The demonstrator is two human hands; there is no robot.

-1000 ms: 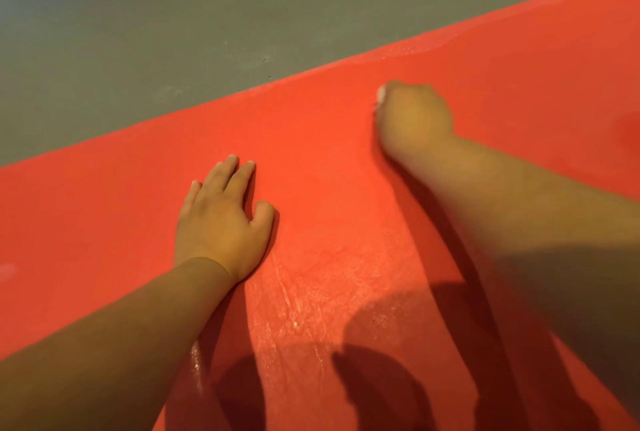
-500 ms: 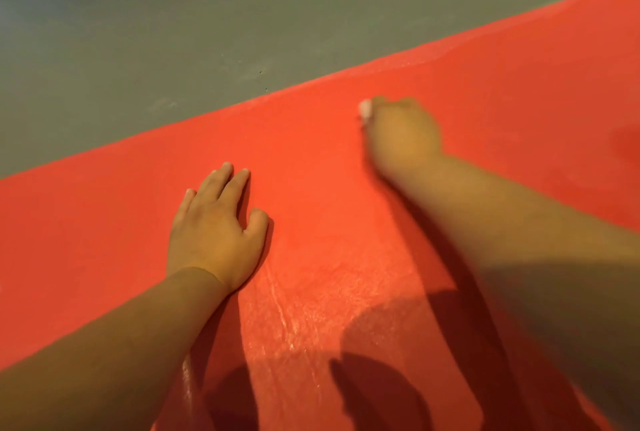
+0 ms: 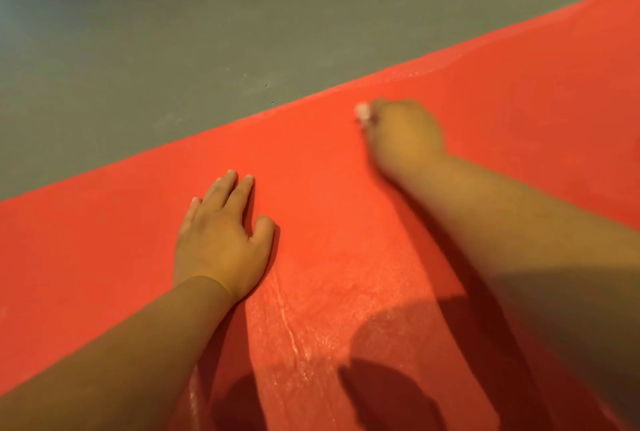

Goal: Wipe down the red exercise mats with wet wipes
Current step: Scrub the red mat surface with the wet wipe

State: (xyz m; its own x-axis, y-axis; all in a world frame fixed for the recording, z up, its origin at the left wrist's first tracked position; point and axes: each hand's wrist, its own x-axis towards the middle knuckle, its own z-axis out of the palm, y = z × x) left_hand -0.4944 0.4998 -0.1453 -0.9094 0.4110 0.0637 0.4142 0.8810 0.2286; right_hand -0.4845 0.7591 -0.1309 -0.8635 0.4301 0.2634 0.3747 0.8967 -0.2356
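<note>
Your right hand (image 3: pixel 405 134) fists the wipe (image 3: pixel 362 110) against the mat (image 3: pixel 329 188), near its far edge. Your left hand (image 3: pixel 221 240) lies flat, fingers straight, bracing. Wet sheen between your wrists: done. Left of your left hand looks dry, probably unwiped.

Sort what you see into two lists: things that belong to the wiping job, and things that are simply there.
Part of the job:
- red mat
- wet wipe, bunched in the right hand
- left hand, flat on the mat

Simply there:
- grey floor beyond the mat's far edge
</note>
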